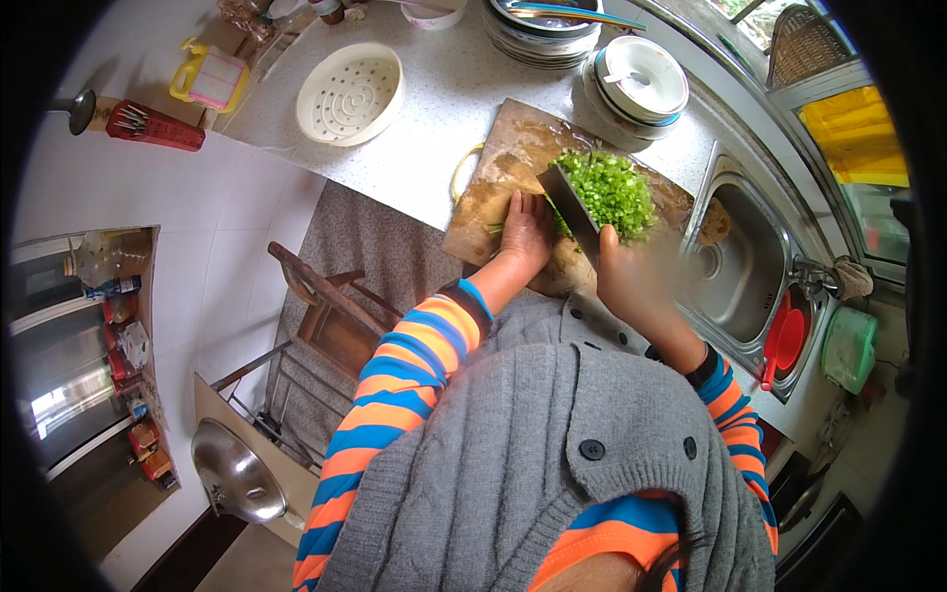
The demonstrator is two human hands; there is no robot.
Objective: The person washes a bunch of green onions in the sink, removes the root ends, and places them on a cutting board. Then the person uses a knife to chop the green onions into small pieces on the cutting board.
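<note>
My right hand (625, 270) grips a cleaver (571, 209), its dark broad blade standing on edge over the board. Right of the blade lies a heap of finely chopped green vegetable (608, 189). My left hand (527, 233) presses down just left of the blade, fingers together and pointing away from me. Under it are thin green stalks (495, 228), whose ends show on its left side; most of them are hidden by the hand. Beneath everything is a worn wooden cutting board (510, 152), wet in places, near the counter's front edge.
A steel sink (747, 255) borders the board's right side, with a red plastic strainer (786, 337) nearby. Stacked bowls (642, 81) and a taller dish stack (544, 48) with chopsticks stand behind. A cream perforated basket (351, 95) sits back left. A wooden chair (333, 303) stands left.
</note>
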